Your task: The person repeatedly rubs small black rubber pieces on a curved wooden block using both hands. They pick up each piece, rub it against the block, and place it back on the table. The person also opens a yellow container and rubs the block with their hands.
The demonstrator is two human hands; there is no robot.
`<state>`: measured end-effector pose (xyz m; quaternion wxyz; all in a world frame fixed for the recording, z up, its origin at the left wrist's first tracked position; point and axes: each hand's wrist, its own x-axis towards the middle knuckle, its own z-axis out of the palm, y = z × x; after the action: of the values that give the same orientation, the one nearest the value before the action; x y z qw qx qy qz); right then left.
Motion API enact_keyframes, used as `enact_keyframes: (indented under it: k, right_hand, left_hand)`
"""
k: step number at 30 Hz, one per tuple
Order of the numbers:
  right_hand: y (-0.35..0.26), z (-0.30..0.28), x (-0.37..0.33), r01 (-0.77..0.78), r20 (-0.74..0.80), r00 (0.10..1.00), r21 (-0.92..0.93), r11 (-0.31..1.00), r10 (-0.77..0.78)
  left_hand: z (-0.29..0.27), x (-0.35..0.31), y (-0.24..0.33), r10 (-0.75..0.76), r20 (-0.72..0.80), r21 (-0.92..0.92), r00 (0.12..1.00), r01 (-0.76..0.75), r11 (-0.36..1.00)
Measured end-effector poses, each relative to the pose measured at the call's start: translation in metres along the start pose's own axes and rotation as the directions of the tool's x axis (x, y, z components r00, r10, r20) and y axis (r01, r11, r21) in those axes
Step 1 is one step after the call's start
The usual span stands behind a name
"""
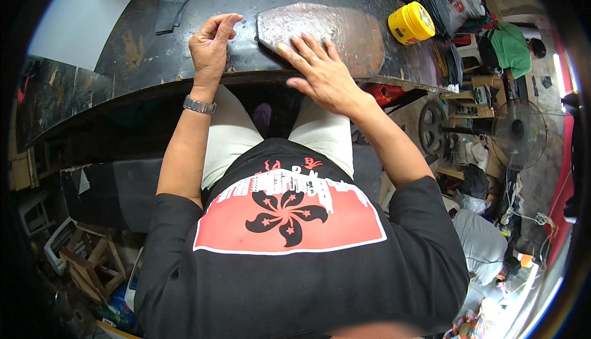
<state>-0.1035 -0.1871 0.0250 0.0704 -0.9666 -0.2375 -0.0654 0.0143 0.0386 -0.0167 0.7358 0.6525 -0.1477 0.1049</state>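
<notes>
Slab (354,37) (mottled) under right hand (324,74)

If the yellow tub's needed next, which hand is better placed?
Probably the right hand: its fingers spread over the flat slab, and the yellow tub stands off that slab's right end. The left hand is beyond the opposite end, fingers curled.

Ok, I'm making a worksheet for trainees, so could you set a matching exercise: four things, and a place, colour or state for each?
1. Left hand
2. Right hand
3. Tub
4. Fan

A. Bright yellow
B. Spread open, partly over the slab
C. Standing beyond the table, far right
D. Curled, left of the slab

Pairs: 1-D, 2-B, 3-A, 4-C
</notes>
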Motion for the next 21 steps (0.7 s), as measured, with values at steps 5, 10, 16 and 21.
enact_keyframes:
  k: [5, 10, 16, 21]
  right_hand:
    - [-0.001, 0.022, 0.032, -0.036, -0.049, 0.998, -0.028, 0.999, 0.035]
    - [-0.016, 0.009, 0.012, -0.033, 0.025, 0.999, -0.055, 0.998, 0.034]
    - [-0.008, -0.034, -0.017, -0.088, -0.06, 0.992, 0.294, 0.952, 0.11]
    - [0.024, -0.008, 0.027, -0.212, -0.236, 0.939, 0.184, 0.96, 0.252]
  left_hand:
    - [0.002, 0.001, 0.0, 0.014, 0.029, 0.067, 0.999, -0.016, 0.998]
    - [0.001, 0.001, -0.001, 0.187, -0.032, 0.148, 0.982, -0.18, 0.973]
    - [-0.003, 0.005, -0.005, 0.181, -0.123, -0.006, 0.976, -0.183, 0.983]
    - [-0.004, 0.004, -0.003, 0.124, -0.11, -0.066, 0.986, -0.132, 0.989]
